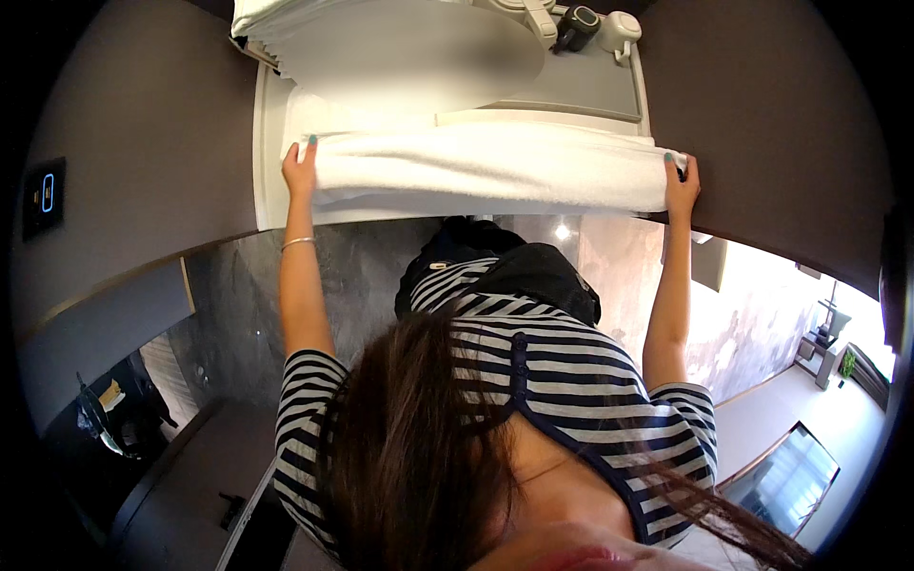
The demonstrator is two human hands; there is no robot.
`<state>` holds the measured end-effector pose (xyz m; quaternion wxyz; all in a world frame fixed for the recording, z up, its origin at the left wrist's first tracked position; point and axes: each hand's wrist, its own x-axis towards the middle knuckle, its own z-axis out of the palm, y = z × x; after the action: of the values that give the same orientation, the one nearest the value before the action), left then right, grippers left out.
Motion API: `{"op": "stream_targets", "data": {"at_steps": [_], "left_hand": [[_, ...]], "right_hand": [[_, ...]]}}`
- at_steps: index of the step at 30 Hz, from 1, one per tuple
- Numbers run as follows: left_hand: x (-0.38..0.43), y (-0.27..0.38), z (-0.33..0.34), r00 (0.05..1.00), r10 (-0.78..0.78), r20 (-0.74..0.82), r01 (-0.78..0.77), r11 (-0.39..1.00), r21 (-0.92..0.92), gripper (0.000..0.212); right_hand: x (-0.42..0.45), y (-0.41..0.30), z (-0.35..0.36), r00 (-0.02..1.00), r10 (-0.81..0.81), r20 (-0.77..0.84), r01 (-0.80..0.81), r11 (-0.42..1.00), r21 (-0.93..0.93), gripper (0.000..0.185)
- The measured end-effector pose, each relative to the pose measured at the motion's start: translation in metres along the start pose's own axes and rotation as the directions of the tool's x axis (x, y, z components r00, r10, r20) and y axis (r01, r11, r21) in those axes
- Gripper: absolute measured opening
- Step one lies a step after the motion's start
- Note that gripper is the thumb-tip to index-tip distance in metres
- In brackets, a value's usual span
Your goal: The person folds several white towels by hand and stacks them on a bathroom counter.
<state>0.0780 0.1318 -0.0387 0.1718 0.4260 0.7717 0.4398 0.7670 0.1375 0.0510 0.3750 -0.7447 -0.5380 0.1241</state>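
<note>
A white towel (493,168), folded into a long band, stretches sideways along the front of a white counter (270,143). At its left end my left hand (301,168) grips the edge, the thumb on top. My right hand (682,184) pinches the other end close to the dark right panel. The cloth looks slightly creased along its middle and covers much of the counter's front edge. The fingers under each end are partly hidden.
A grey tray (596,89) at the back right holds a white kettle (541,25), a black mug (577,27) and a white mug (620,30). White folded cloth (268,18) lies back left. Dark panels (757,107) flank the counter. A blurred patch hides its back middle.
</note>
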Motion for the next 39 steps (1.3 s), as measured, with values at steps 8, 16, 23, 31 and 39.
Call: {"op": "stream_targets", "data": {"at_steps": [8,16,23,31,39], "left_hand": [[-0.011,-0.027,-0.027,0.953,-0.017,0.302,0.029,0.999,-0.036,0.026],[-0.038,0.09,0.007,0.691,0.461,0.558,-0.681,0.675,0.285,0.058],[-0.087,0.084,-0.028,0.579,0.619,0.53,-0.766,0.636,0.094,0.022],[-0.156,0.05,-0.062,0.613,0.443,0.655,-0.601,0.799,0.022,0.018],[-0.077,0.087,0.019,0.552,0.631,0.545,-0.745,0.667,-0.018,0.029]], "right_hand": [[-0.014,-0.031,-0.014,0.991,0.063,0.118,-0.041,0.983,-0.18,0.039],[-0.033,-0.145,0.037,0.868,-0.481,0.124,0.496,0.848,-0.184,0.037],[-0.059,-0.212,0.1,0.546,-0.666,0.508,0.618,0.73,0.293,0.022],[-0.083,-0.216,0.1,0.305,-0.593,0.745,0.716,0.659,0.231,0.042],[-0.11,-0.193,0.087,0.372,-0.584,0.721,0.769,0.629,0.112,0.05]]}}
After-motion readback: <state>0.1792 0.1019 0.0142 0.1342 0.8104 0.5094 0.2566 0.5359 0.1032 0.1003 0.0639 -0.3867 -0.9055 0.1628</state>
